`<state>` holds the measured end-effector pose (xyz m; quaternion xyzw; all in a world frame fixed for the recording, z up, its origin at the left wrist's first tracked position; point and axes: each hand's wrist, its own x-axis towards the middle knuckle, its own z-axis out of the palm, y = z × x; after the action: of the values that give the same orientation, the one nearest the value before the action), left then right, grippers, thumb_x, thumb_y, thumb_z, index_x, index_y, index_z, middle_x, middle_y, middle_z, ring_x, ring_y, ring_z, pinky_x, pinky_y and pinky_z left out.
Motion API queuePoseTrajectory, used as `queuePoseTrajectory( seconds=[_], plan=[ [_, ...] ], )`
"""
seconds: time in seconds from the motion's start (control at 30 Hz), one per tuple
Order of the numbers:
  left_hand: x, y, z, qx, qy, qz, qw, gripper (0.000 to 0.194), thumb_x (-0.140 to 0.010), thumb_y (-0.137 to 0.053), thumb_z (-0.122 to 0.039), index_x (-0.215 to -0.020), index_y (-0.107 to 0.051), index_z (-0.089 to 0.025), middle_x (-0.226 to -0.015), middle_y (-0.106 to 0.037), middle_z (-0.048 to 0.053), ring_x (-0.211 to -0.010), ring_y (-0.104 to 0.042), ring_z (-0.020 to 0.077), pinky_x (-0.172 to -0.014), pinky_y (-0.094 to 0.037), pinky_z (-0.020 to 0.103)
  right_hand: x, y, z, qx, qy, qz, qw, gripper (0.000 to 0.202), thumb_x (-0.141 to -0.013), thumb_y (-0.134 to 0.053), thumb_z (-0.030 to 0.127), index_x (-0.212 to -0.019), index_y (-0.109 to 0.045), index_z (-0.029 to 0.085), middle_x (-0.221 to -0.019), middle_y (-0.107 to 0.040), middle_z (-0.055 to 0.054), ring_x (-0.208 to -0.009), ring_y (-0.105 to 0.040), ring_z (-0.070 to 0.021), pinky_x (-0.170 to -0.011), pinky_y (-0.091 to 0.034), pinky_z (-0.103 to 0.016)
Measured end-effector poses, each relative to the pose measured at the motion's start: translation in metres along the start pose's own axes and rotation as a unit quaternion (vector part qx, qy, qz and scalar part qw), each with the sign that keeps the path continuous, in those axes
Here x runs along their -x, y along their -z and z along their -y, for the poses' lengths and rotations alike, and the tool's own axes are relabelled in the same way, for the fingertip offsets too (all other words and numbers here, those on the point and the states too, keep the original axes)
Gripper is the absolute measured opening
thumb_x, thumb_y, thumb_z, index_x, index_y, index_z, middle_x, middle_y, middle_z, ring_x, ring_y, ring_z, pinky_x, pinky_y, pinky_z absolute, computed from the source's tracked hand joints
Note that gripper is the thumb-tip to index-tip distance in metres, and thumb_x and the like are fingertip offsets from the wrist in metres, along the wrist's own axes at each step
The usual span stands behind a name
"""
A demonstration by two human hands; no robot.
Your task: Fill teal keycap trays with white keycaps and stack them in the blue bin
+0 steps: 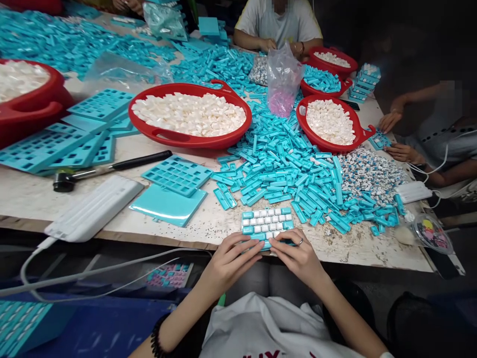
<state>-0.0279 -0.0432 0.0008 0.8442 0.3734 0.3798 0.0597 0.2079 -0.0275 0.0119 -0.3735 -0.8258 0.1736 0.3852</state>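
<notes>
In front of me at the table's near edge lies a small toy keyboard [266, 222] with rows of white keys and turquoise keys at its ends. My left hand [234, 257] grips its near left corner, fingers laid along the near edge. At the near right side my right hand [299, 252], with a ring on one finger, holds the same keyboard, fingertips on the lowest keys and a long turquoise key. The undersides of both thumbs are hidden. Just beyond the keyboard spreads a heap of long turquoise key pieces [276, 169].
Red baskets [190, 141] hold white keycaps. Turquoise frames [177, 174], a black-handled mallet [141, 160] and a white power strip [95, 206] lie to the left. Small white-and-blue parts [372, 171] are piled at right. Co-workers [278, 25] sit across and at right.
</notes>
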Motion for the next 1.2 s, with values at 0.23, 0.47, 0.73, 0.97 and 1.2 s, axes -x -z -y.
queuePoseTrajectory(
  seconds=[0.23, 0.47, 0.73, 0.97, 1.2],
  plan=[
    [-0.005, 0.005, 0.01, 0.035, -0.01, 0.022, 0.999, 0.049, -0.096, -0.067, -0.018, -0.142, -0.057, -0.03, -0.11, -0.076, 0.003, -0.104, -0.067, 0.0201, -0.095, -0.058, 0.039, 0.004, 0.004, -0.001, 0.068, 0.062, 0.013, 0.996, 0.048, -0.099, -0.054, 0.01, -0.145, -0.054, 0.024, -0.108, -0.071, -0.01, -0.099, -0.066, -0.0218, -0.086, -0.056, -0.038],
    [-0.002, 0.008, 0.012, 0.026, -0.031, 0.042, 0.998, 0.045, -0.097, -0.062, -0.012, -0.139, -0.059, -0.027, -0.114, -0.076, 0.005, -0.109, -0.065, 0.0218, -0.097, -0.058, 0.041, 0.013, 0.003, -0.004, 0.099, 0.094, 0.027, 0.99, 0.05, -0.099, -0.058, 0.016, -0.148, -0.05, 0.02, -0.112, -0.071, -0.012, -0.1, -0.068, -0.0229, -0.088, -0.055, -0.04],
    [-0.008, 0.012, 0.008, 0.061, 0.008, 0.039, 0.997, 0.038, -0.098, -0.062, -0.017, -0.133, -0.065, -0.029, -0.11, -0.074, 0.005, -0.107, -0.066, 0.0207, -0.097, -0.057, 0.039, 0.006, 0.001, -0.002, 0.097, 0.076, 0.008, 0.992, 0.035, -0.101, -0.056, 0.014, -0.134, -0.061, 0.023, -0.105, -0.073, -0.008, -0.093, -0.068, -0.0199, -0.081, -0.052, -0.036],
    [-0.012, 0.009, 0.002, 0.049, 0.017, 0.0, 0.999, 0.036, -0.098, -0.06, -0.015, -0.129, -0.067, -0.032, -0.105, -0.076, 0.001, -0.1, -0.068, 0.0183, -0.1, -0.051, 0.04, 0.003, 0.002, 0.004, 0.052, 0.0, 0.018, 0.998, 0.027, -0.101, -0.058, 0.018, -0.125, -0.068, 0.025, -0.101, -0.072, -0.006, -0.092, -0.067, -0.0206, -0.082, -0.05, -0.038],
    [-0.007, 0.005, -0.002, 0.029, 0.038, -0.002, 0.999, 0.034, -0.098, -0.061, -0.015, -0.127, -0.068, -0.031, -0.105, -0.077, 0.0, -0.101, -0.069, 0.0179, -0.106, -0.045, 0.041, -0.001, 0.005, 0.005, 0.041, -0.017, 0.039, 0.998, 0.021, -0.101, -0.057, 0.018, -0.119, -0.068, 0.022, -0.102, -0.071, -0.007, -0.093, -0.066, -0.0207, -0.085, -0.049, -0.038]
  ],
)
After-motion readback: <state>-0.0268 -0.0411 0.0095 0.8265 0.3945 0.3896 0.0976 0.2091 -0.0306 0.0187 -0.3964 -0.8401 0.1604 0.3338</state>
